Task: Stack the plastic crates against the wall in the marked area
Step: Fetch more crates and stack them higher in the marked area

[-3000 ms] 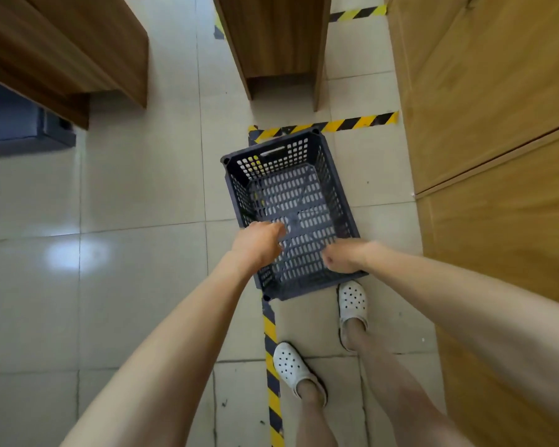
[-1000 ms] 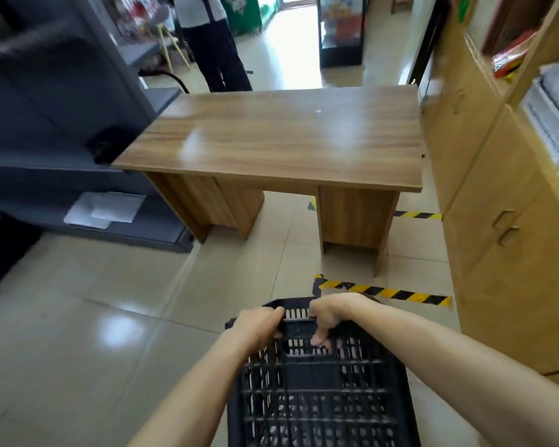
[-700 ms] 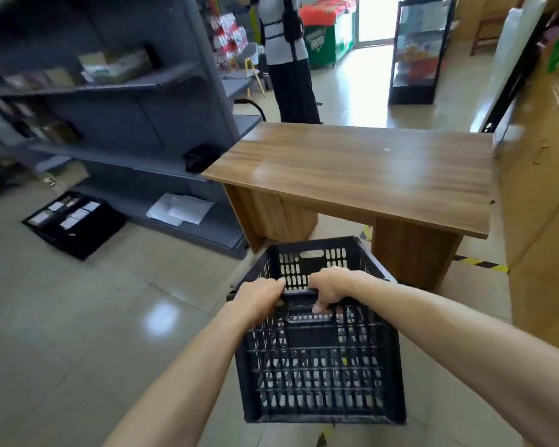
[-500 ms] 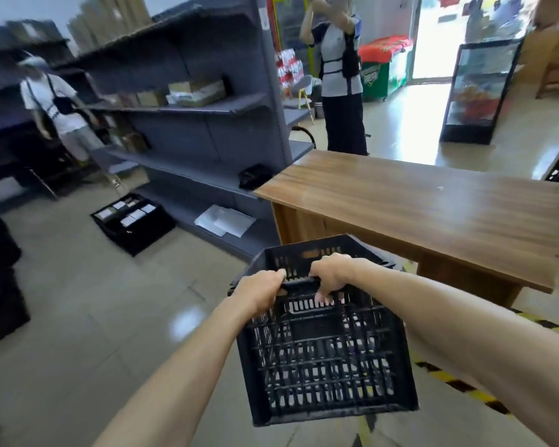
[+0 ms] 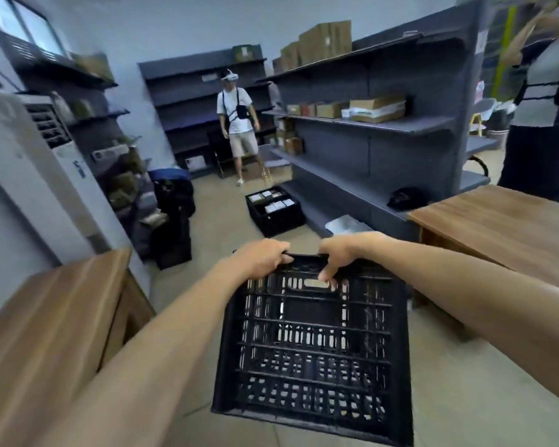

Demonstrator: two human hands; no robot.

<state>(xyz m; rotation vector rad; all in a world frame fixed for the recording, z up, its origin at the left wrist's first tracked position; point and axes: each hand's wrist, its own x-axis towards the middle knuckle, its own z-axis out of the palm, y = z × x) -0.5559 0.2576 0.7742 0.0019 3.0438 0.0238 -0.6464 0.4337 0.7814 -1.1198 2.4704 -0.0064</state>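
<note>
In the head view, the left hand (image 5: 261,257) and right hand (image 5: 340,253) both curled tightly over the top rim of the black plastic crate (image 5: 313,350), which hung off the floor at lower centre. This looked like the carrying step; no marked area showed, so the next move called for finding it and lowering the crate there. Pale floor tiles (image 5: 459,382) lay beneath, wooden desks (image 5: 510,227) flanked both sides, grey shelving (image 5: 384,130) filled the upper right, and a filled crate (image 5: 273,209) sat mid-frame.
</note>
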